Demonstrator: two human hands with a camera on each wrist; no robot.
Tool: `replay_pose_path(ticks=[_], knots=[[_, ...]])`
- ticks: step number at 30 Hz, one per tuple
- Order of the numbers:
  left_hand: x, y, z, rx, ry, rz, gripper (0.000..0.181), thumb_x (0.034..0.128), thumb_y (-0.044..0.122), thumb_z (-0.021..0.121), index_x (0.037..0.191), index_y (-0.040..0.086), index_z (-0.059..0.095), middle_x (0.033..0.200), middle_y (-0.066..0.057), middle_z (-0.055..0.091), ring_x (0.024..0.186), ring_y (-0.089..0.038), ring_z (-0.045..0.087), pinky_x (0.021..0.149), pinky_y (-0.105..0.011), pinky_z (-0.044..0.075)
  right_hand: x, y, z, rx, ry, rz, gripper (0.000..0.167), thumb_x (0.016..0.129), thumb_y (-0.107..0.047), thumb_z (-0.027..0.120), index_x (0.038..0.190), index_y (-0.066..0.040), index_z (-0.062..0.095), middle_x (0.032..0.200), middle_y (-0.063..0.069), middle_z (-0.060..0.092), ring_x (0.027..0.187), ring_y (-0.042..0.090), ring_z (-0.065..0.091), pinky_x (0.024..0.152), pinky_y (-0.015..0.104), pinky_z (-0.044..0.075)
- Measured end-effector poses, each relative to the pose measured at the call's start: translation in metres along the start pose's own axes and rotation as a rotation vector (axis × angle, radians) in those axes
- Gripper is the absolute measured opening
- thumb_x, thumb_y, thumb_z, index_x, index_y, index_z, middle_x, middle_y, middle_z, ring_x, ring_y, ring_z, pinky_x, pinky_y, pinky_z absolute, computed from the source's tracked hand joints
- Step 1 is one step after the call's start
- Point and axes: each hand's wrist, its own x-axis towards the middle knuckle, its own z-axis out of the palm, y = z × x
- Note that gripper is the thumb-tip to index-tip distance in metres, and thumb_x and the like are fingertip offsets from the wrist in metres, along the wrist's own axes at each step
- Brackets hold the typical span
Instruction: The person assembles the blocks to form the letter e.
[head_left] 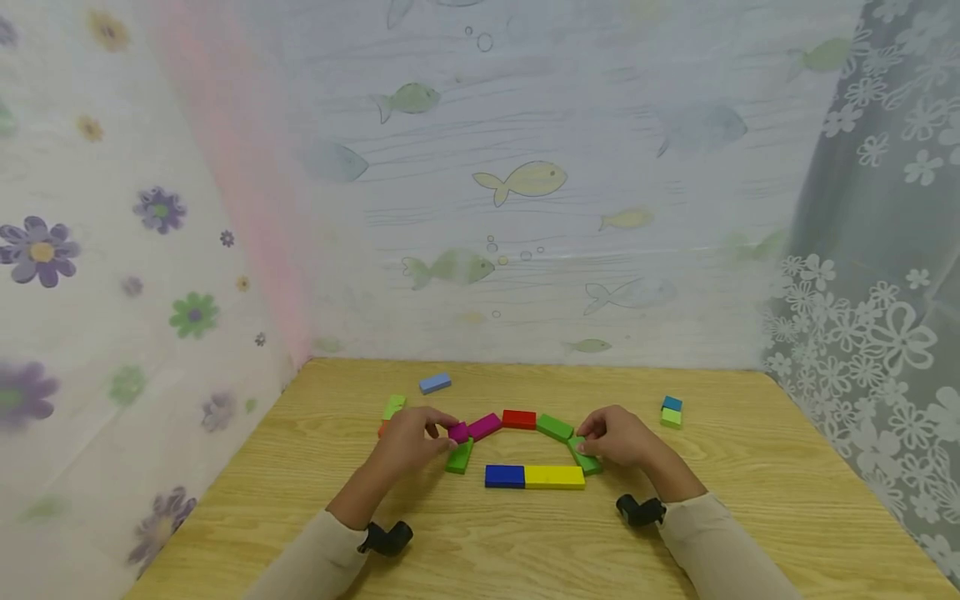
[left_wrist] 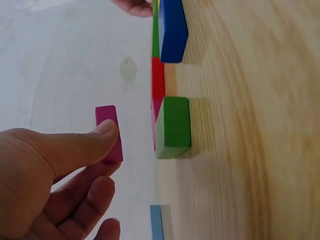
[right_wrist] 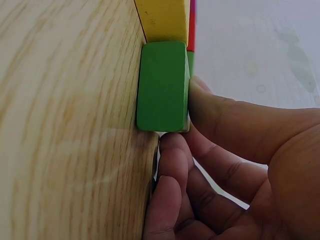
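Note:
My left hand (head_left: 408,442) pinches a magenta block (left_wrist: 109,135) between thumb and fingers, held above the table over the far end of a green block (head_left: 459,457). From that green block an arc curves away to the right: another magenta block (head_left: 484,427), a red block (head_left: 519,419), a green block (head_left: 555,427) and a last green block (right_wrist: 162,87). On this last one my right hand (head_left: 618,437) has its thumb on top and fingers curled at the side. Inside the arc, a dark blue block (head_left: 505,477) and yellow piece (head_left: 555,477) lie end to end.
A light blue block (head_left: 435,383) lies toward the back. Beyond my left hand are a lime block (head_left: 393,407) and a partly hidden orange block (head_left: 382,428). At the right lie a blue block (head_left: 672,403) and another lime block (head_left: 671,418). Patterned curtains surround the table.

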Motion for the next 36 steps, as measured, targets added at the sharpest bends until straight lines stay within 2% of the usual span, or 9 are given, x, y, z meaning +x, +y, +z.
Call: replay_pose_path(ticks=[4,9,18,24,36], knots=[[-0.007,0.002,0.003,-0.012,-0.051,0.026,0.023,0.0878,0.022,0.084,0.110,0.024,0.080,0.099,0.006,0.072,0.080,-0.012,0.057,0.056,-0.026,0.046,0.000,-0.001,0.000,0.004,-0.006,0.005,0.022,0.092,-0.014,0.079,0.108,0.000,0.072,0.090,0.007,0.066,0.079,0.018,0.056,0.069,0.032,0.048],[-0.014,0.005,0.005,-0.027,-0.076,0.056,0.021,0.0878,0.023,0.084,0.109,0.024,0.081,0.104,0.009,0.073,0.085,-0.011,0.058,0.060,-0.025,0.048,-0.001,-0.002,0.001,0.007,-0.008,0.010,0.022,0.092,-0.014,0.079,0.108,0.000,0.072,0.090,0.007,0.066,0.079,0.018,0.056,0.070,0.031,0.048],[-0.014,0.004,0.007,-0.044,-0.148,0.097,0.024,0.0850,0.021,0.087,0.109,0.023,0.081,0.092,0.011,0.070,0.075,-0.010,0.057,0.058,-0.024,0.045,-0.001,-0.003,0.001,-0.001,0.000,0.009,0.022,0.091,-0.013,0.080,0.107,-0.001,0.072,0.090,0.006,0.066,0.080,0.019,0.056,0.071,0.033,0.048],[-0.015,0.005,0.010,-0.024,-0.173,0.150,0.026,0.0820,0.020,0.089,0.107,0.025,0.081,0.090,0.012,0.070,0.074,-0.009,0.057,0.060,-0.024,0.047,-0.002,-0.003,0.001,0.000,-0.002,0.006,0.021,0.091,-0.013,0.080,0.106,0.000,0.072,0.090,0.006,0.066,0.080,0.019,0.056,0.071,0.034,0.049],[-0.015,0.003,0.015,-0.017,-0.197,0.159,0.026,0.0808,0.023,0.090,0.105,0.028,0.082,0.087,0.012,0.070,0.067,-0.007,0.053,0.058,-0.024,0.045,-0.001,-0.003,0.001,-0.002,0.002,0.009,0.019,0.091,-0.011,0.079,0.105,0.000,0.072,0.089,0.006,0.065,0.080,0.019,0.057,0.071,0.033,0.049]])
